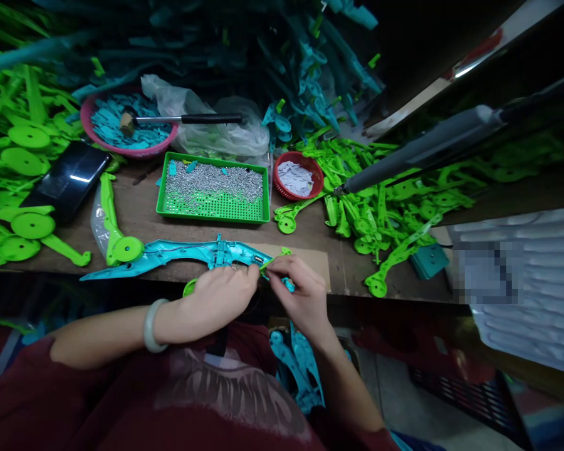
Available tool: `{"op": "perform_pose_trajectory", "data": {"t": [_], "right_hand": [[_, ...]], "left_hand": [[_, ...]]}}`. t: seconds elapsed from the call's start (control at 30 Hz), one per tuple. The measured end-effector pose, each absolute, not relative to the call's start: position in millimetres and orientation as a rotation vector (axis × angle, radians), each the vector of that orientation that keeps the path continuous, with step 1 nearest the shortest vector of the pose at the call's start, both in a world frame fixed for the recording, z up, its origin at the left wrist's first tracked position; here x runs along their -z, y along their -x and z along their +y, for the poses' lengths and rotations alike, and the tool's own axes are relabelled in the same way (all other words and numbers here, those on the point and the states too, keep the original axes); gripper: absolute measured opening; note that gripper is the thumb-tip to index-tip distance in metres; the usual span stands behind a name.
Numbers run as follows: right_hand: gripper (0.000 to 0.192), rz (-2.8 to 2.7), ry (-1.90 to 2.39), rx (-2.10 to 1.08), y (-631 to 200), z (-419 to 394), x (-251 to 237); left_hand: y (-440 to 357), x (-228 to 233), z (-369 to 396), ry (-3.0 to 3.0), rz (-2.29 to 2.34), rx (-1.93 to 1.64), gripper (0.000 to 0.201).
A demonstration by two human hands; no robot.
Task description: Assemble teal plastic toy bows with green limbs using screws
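A long blue part [181,252] lies along the bench edge [348,283]; the left hand [223,291] curls over its right half, grip unclear, while the right hand [305,294] pinches a small green piece [264,267].

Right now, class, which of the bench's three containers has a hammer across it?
The pink bowl, left of the green tray and red basket: only there does the hammer lie, over blue pieces.

Brown desk [143,207]
On it are a long blue part [197,253], green tray [211,217], red basket [291,193] and cardboard [317,266].
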State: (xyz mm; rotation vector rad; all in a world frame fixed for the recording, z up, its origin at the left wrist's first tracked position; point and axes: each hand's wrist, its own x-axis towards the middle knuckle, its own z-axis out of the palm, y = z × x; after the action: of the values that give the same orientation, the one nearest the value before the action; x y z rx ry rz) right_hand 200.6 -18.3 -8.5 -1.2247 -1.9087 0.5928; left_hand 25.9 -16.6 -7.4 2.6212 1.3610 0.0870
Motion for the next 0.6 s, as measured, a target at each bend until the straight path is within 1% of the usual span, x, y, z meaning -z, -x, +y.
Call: {"op": "perform_pose_trajectory", "data": {"t": [0.13,0.27,0.37,0.5,0.6], "right_hand": [[0.02,-1.916,1.219,-0.36,-200.2,-24.3,19.0],[0.027,-1.969,1.172,-0.324,-201.9,-28.9,24.5],[0.026,-1.981,1.204,-0.284,-201.1,-31.0,22.9],[0.026,-2.061,1.218,-0.153,-200.4,-32.6,18.7],[0.028,-2.189,1.204,-0.168,-204.1,-32.0,15.9]], "left_hand": [[-26.6,6.2,-17.3,-2.581,1.411,-0.098,0.014],[-27.5,4.0,-19.3,-2.563,1.425,-0.09,0.012],[-30.2,1.8,-22.2,-2.575,1.457,-0.081,0.014],[-35.4,-0.9,-25.2,-2.609,1.454,-0.041,0.017],[-37.0,-1.1,-25.7,-2.642,1.422,-0.035,0.02]]}}
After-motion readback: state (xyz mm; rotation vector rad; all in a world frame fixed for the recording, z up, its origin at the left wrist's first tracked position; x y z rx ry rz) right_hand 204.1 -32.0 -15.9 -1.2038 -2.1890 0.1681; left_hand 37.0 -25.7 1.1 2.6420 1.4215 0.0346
